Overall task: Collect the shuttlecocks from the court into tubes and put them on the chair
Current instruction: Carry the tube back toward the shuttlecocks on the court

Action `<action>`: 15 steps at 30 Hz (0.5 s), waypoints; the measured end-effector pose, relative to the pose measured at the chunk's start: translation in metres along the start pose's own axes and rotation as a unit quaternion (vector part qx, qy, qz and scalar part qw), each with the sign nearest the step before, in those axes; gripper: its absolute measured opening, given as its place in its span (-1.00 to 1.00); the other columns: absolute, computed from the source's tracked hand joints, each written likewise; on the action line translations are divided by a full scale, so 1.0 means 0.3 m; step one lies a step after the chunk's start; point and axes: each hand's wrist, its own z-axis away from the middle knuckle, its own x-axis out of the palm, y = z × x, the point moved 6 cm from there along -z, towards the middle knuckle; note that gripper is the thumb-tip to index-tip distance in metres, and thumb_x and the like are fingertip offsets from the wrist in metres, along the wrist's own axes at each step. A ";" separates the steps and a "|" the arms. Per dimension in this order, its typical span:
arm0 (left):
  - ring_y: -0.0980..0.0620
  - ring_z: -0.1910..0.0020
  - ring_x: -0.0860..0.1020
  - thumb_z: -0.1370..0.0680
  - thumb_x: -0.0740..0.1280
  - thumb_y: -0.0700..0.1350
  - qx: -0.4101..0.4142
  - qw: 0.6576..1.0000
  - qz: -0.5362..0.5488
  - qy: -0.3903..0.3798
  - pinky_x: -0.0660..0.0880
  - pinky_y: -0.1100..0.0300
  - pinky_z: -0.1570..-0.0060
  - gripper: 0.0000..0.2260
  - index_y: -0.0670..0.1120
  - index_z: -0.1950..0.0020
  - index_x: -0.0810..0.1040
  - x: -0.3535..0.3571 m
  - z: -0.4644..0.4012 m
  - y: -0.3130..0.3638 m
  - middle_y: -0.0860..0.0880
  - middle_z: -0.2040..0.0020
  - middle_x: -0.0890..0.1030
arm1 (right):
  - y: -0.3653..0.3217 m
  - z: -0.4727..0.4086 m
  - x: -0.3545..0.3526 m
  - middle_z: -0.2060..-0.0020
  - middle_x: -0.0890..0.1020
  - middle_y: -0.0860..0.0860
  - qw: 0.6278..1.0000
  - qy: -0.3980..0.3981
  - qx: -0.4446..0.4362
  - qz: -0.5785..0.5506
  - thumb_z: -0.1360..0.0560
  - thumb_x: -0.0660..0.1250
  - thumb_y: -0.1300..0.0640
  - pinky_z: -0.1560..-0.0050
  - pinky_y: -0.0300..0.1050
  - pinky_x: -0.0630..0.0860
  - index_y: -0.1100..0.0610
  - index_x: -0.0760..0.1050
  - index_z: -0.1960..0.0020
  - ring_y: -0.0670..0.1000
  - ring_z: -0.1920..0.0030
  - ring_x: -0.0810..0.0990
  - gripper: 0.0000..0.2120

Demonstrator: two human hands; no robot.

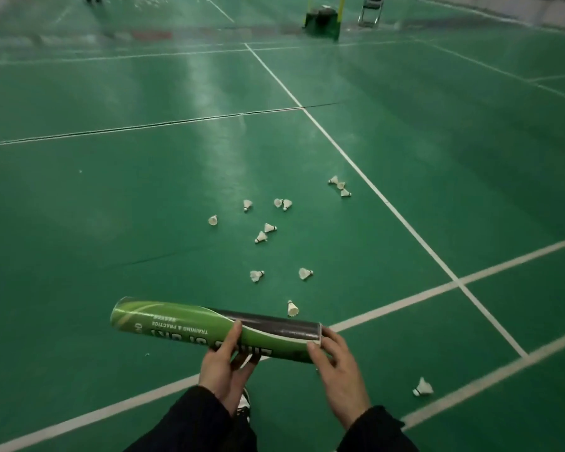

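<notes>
Held level just above the floor: light, stiff cardboard tube (216, 329), left hand (224, 363) curled round its middle, right hand (338, 370) pinching its end. Beyond, scattered shuttlecocks (261, 237), featherlight and crushable; best lifted by the cork. Far off, chair (371, 11).

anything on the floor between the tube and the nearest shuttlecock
Nothing visible. The nearest shuttlecock lies on bare green floor just beyond the tube, which the left hand and right hand hold.
</notes>
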 end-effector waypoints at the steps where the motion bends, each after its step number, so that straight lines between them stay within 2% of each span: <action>1: -0.17 -0.15 0.64 -0.42 0.54 -0.07 -0.001 1.000 0.000 0.000 0.69 0.03 0.10 -0.43 -0.27 -0.35 0.52 0.008 -0.057 0.060 -0.27 -0.17 0.67 | -0.026 -0.073 0.047 -0.29 0.41 -0.33 1.000 -0.013 0.008 -0.004 -0.50 0.29 -0.28 -0.23 -0.39 0.41 -0.18 0.58 -0.10 -0.44 -0.21 0.42 -0.71; 2: -0.16 -0.14 0.64 -0.42 0.54 -0.06 -0.002 1.000 0.000 0.001 0.68 0.02 0.10 -0.44 -0.25 -0.34 0.53 0.013 -0.110 0.121 -0.27 -0.17 0.67 | -0.051 -0.144 0.093 -0.27 0.44 -0.29 1.000 -0.018 0.016 -0.004 -0.52 0.31 -0.20 -0.26 -0.35 0.43 -0.13 0.61 -0.09 -0.40 -0.20 0.45 -0.76; 3: -0.16 -0.15 0.64 -0.41 0.54 -0.07 -0.003 1.000 0.002 0.003 0.68 0.01 0.08 -0.45 -0.24 -0.33 0.53 0.020 -0.160 0.184 -0.27 -0.18 0.66 | -0.074 -0.212 0.136 -0.25 0.50 -0.24 1.000 -0.020 0.017 -0.006 -0.50 0.34 -0.24 -0.27 -0.30 0.45 -0.08 0.63 -0.06 -0.34 -0.19 0.49 -0.71; 5: -0.17 -0.18 0.62 -0.43 0.53 -0.07 -0.007 1.000 0.006 0.009 0.64 -0.04 -0.01 -0.46 -0.23 -0.35 0.53 0.019 -0.266 0.317 -0.27 -0.20 0.65 | -0.119 -0.354 0.230 -0.17 0.61 -0.16 1.000 -0.005 0.013 0.004 -0.35 0.35 -0.47 -0.22 -0.26 0.50 -0.02 0.67 -0.02 -0.22 -0.14 0.58 -0.44; 6: -0.17 -0.19 0.61 -0.43 0.52 -0.08 -0.006 1.000 0.003 0.010 0.61 -0.05 -0.06 -0.46 -0.24 -0.37 0.52 0.026 -0.299 0.371 -0.26 -0.21 0.65 | -0.133 -0.401 0.264 -0.12 0.64 -0.12 1.000 -0.004 0.018 0.011 -0.34 0.37 -0.47 -0.20 -0.23 0.52 0.00 0.67 -0.01 -0.16 -0.12 0.61 -0.43; 7: -0.17 -0.20 0.61 -0.43 0.52 -0.08 -0.001 1.000 -0.001 0.014 0.60 -0.06 -0.09 -0.44 -0.24 -0.38 0.52 0.035 -0.336 0.423 -0.25 -0.21 0.65 | -0.156 -0.449 0.301 -0.07 0.67 -0.09 0.999 -0.013 0.027 0.015 -0.42 0.41 -0.36 -0.19 -0.19 0.54 0.02 0.67 0.00 -0.11 -0.10 0.63 -0.54; 9: -0.16 -0.21 0.61 -0.41 0.53 -0.07 0.003 1.000 -0.015 0.021 0.59 -0.06 -0.11 -0.41 -0.23 -0.39 0.52 0.061 -0.436 0.544 -0.24 -0.23 0.65 | -0.195 -0.579 0.381 0.04 0.69 -0.02 0.998 -0.027 0.054 0.014 -0.57 0.42 0.00 -0.13 -0.17 0.54 0.07 0.65 0.00 -0.05 -0.03 0.64 -0.85; 10: -0.16 -0.21 0.61 -0.40 0.53 -0.07 0.004 0.999 -0.020 0.025 0.60 -0.06 -0.11 -0.40 -0.23 -0.40 0.51 0.077 -0.484 0.594 -0.23 -0.23 0.65 | -0.214 -0.638 0.409 0.07 0.70 0.01 0.998 -0.022 0.058 0.009 -0.59 0.40 0.09 -0.09 -0.18 0.54 0.11 0.64 0.00 -0.04 0.01 0.65 -0.90; 14: -0.14 -0.21 0.62 -0.40 0.53 -0.07 -0.001 0.999 -0.046 0.020 0.63 -0.02 -0.03 -0.36 -0.24 -0.42 0.49 0.154 -0.681 0.760 -0.24 -0.28 0.64 | -0.255 -0.846 0.502 0.05 0.72 0.07 0.997 0.004 0.078 -0.027 -0.58 0.41 0.13 -0.03 -0.27 0.56 0.17 0.64 -0.03 0.00 0.01 0.67 -0.89; 15: -0.13 -0.20 0.62 -0.40 0.53 -0.07 -0.002 0.999 -0.052 0.016 0.62 -0.02 -0.02 -0.36 -0.25 -0.43 0.48 0.176 -0.735 0.796 -0.24 -0.29 0.63 | -0.259 -0.898 0.521 0.05 0.73 0.05 0.996 0.009 0.086 -0.036 -0.58 0.41 0.14 0.00 -0.30 0.56 0.16 0.64 -0.04 -0.05 0.02 0.68 -0.90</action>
